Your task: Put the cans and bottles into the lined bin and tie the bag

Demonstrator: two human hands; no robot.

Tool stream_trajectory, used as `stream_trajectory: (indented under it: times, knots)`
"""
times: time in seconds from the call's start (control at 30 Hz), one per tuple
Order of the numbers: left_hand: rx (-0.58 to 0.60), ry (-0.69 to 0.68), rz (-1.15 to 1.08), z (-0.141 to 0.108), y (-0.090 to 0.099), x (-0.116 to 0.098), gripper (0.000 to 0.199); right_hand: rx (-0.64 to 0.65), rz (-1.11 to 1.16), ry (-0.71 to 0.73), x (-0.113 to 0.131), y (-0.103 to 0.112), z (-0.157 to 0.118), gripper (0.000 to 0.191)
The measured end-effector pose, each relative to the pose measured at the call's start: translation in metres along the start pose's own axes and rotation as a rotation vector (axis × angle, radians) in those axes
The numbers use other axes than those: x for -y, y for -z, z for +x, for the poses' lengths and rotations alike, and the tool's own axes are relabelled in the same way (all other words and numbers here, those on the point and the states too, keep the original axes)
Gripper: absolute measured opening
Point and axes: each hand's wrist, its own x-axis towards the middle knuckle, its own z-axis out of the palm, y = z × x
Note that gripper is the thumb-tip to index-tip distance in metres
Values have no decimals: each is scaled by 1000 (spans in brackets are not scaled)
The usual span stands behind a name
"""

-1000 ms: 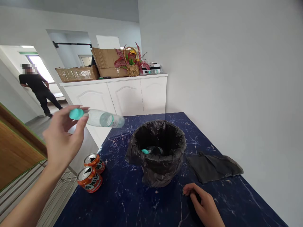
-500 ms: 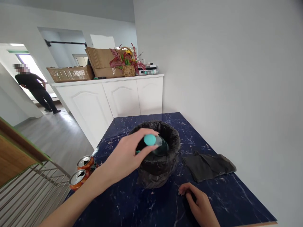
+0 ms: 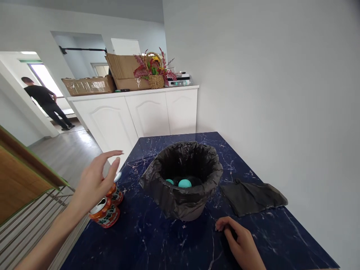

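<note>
A bin lined with a black plastic bag (image 3: 180, 202) stands on the dark blue marbled table (image 3: 160, 247). Inside it, a round turquoise cap (image 3: 185, 183) and part of another turquoise piece (image 3: 169, 181) show; what lies below them is hidden. My left hand (image 3: 94, 180) is open and holds nothing, with thumb and fingers spread above the orange drink cans. The front can (image 3: 104, 216) has its top opened; a second orange can (image 3: 116, 195) is right behind it, partly covered by my hand. My right hand (image 3: 237, 238) rests on the table with fingers loosely curled and nothing in them.
A folded black plastic bag (image 3: 254, 197) lies right of the bin, near the wall. A metal rack (image 3: 36, 225) borders the table on the left. Behind, a white cabinet (image 3: 152, 112) carries cardboard boxes and a flower basket (image 3: 156, 80). A person (image 3: 46, 99) stands far left.
My left hand has let go of the turquoise-capped bottle in the bin and moved left over the cans. The right hand keeps its place on the table.
</note>
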Motion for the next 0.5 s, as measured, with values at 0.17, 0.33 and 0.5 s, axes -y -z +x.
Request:
stream_trajectory:
  times: [0.17, 0.33, 0.5]
  knots:
    - [117, 63, 264, -15, 3, 78, 63, 24, 9, -15, -8, 1, -1, 23]
    - [358, 195, 239, -30, -14, 113, 87, 40, -9, -50, -11, 1, -2, 29]
    - [419, 220, 219, -30, -44, 125, 88, 19, -21, -29, -9, 0, -2, 27]
